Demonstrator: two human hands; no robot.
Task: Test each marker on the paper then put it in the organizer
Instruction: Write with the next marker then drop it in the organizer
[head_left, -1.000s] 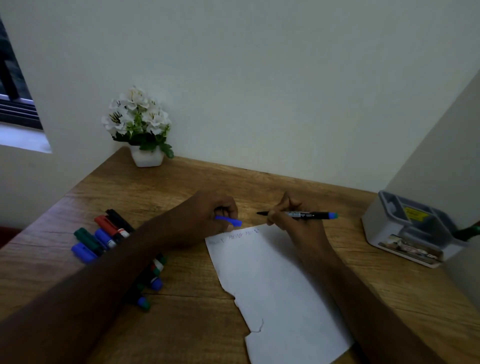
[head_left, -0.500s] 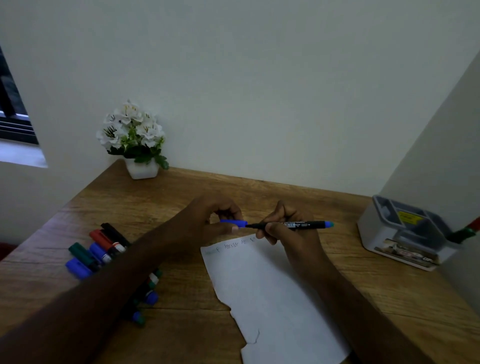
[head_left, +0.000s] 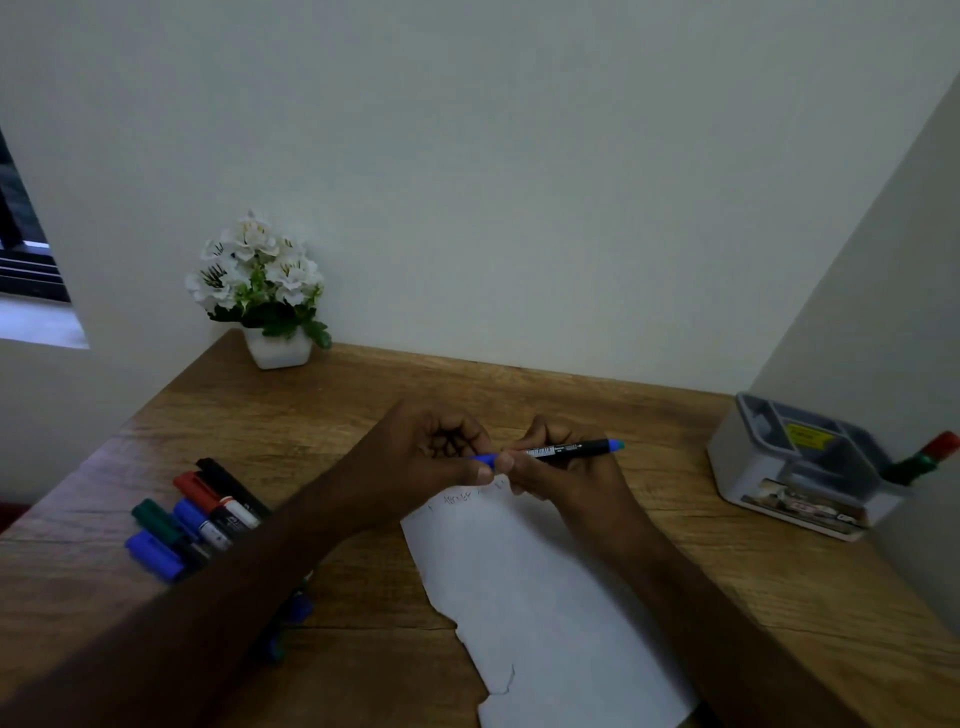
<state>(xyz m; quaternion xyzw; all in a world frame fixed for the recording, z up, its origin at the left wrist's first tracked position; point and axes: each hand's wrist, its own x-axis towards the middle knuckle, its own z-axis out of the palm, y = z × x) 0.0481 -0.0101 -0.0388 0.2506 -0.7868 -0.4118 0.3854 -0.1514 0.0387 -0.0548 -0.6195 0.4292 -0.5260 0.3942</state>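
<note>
Since a second ago the blue cap (head_left: 488, 458) has met the marker (head_left: 569, 450); the left hand (head_left: 431, 457) pinches the cap, the right hand (head_left: 563, 475) grips the black, blue-ended barrel, level above the paper's (head_left: 540, 587) top edge, where faint scribbles show. At right, the grey organizer (head_left: 748, 462) holds a green-and-red marker (head_left: 922, 460) leaning out. Loose markers (head_left: 197, 514) lie left on the wooden desk (head_left: 363, 389); a potted white flower (head_left: 260, 291) stands by the wall.

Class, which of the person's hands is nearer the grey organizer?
Right. The right hand is mid-desk, left of the organizer; the left hand lies farther left.
</note>
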